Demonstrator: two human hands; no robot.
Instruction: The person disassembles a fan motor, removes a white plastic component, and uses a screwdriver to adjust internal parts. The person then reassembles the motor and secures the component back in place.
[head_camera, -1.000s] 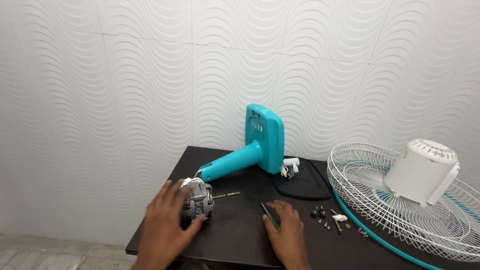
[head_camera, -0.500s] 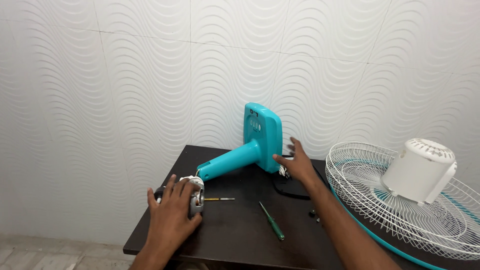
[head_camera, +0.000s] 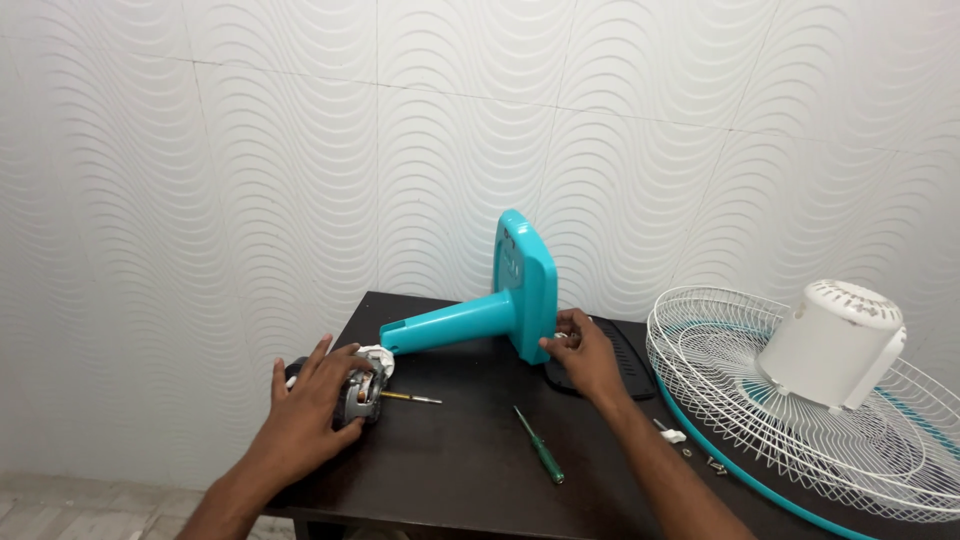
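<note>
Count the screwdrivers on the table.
1: a green-handled screwdriver lies on the dark table between the left hand and right hand. Others may be hidden behind the hands.

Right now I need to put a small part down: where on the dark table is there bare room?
Bare: the table between the left hand on the motor and the green screwdriver, below the teal stand. Crowded: the right side, with right hand, screws, fan grille.
</note>
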